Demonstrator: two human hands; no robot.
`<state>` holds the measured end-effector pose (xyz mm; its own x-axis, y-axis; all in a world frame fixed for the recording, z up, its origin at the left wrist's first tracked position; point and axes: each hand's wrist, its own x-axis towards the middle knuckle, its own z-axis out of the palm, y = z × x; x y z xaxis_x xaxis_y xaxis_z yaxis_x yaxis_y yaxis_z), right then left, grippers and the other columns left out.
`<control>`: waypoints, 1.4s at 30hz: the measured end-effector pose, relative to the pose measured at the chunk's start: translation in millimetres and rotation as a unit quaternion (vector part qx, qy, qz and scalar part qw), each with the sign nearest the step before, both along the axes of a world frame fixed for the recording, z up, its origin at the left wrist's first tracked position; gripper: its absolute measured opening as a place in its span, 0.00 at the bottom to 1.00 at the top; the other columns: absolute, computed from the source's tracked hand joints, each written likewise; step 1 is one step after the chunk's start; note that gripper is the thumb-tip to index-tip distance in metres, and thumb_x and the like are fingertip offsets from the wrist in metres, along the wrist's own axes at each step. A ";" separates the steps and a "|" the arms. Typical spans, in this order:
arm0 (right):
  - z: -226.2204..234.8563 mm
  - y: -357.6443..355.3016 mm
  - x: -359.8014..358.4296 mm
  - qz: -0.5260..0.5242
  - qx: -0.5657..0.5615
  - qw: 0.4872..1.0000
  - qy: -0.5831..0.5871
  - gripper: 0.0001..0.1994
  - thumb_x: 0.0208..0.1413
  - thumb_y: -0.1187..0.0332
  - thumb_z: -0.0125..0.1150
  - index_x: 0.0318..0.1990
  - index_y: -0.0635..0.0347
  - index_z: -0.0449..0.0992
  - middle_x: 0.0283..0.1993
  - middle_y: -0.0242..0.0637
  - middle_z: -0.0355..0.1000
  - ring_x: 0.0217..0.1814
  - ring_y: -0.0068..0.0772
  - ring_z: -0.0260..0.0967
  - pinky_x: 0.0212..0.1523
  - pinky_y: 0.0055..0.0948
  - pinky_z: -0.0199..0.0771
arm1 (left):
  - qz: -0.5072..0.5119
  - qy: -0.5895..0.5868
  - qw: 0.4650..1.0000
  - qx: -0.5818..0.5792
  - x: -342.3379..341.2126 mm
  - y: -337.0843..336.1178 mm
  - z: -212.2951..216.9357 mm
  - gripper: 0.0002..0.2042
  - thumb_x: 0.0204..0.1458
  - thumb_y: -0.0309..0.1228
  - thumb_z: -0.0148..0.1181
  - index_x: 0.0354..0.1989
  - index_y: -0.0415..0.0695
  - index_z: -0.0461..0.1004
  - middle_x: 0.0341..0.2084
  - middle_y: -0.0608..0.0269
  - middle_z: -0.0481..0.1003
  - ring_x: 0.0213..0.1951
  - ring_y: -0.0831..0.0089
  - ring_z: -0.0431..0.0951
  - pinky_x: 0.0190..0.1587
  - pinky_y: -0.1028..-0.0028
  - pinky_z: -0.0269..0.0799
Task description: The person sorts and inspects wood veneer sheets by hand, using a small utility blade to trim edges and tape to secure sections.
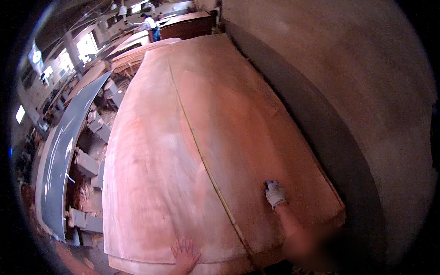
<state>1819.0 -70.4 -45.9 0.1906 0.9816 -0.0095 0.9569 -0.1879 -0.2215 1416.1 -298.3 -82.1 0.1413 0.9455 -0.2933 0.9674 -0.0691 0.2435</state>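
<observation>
A large stack of thin reddish wood veneer sheets [151, 151] spreads out in front of me. My bare left hand [184, 254] lies flat on the near edge of the top sheet, fingers spread. On the right part of the stack rests my right hand [275, 194], in a white knit glove with grey-blue fingertips. Its fingers are curled, and something small and dark shows beside them, too unclear to name. Between my hands a long thin yellowish stick [208, 170] runs lengthwise over the veneer, from the near edge toward the far end.
A plain wall [348, 91] rises along the right side. To the left stands a long dark-topped table [62, 160], with grey blocks [86, 162] and wood scraps beside it. Farther off are more veneer stacks [188, 19] and a person [150, 26] standing among them.
</observation>
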 end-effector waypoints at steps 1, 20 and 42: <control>-2.1 0.4 -1.5 -0.004 -0.003 1.000 0.002 0.14 0.48 0.66 0.50 0.44 0.55 0.66 0.46 0.51 0.61 0.45 0.54 0.63 0.43 0.46 0.66 | 0.000 0.006 1.000 0.006 -2.2 -1.1 -3.1 0.36 0.45 0.54 0.47 0.61 0.51 0.48 0.62 0.53 0.39 0.62 0.45 0.31 0.54 0.37 0.24; 69.5 -104.0 -178.8 0.051 -0.037 0.998 0.001 0.14 0.45 0.62 0.52 0.40 0.54 0.66 0.30 0.49 0.71 0.32 0.51 0.69 0.33 0.46 0.67 | 0.111 -0.206 0.966 0.107 -107.7 -47.7 60.7 0.31 0.43 0.33 0.54 0.58 0.43 0.53 0.58 0.53 0.51 0.61 0.51 0.44 0.60 0.53 0.35; 33.3 -212.3 -547.5 0.053 -0.001 0.999 0.009 0.15 0.48 0.62 0.52 0.43 0.56 0.68 0.29 0.48 0.71 0.31 0.51 0.69 0.32 0.44 0.68 | 0.199 -0.263 0.943 0.031 -505.5 -274.9 51.5 0.19 0.45 0.29 0.52 0.48 0.42 0.64 0.40 0.49 0.70 0.42 0.54 0.70 0.44 0.64 0.66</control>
<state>1271.5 -282.7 -12.6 0.0848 0.9963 -0.0142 0.9673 -0.0857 -0.2386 910.6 -573.2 -30.6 -0.1184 0.9674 -0.2237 0.6659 0.2444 0.7048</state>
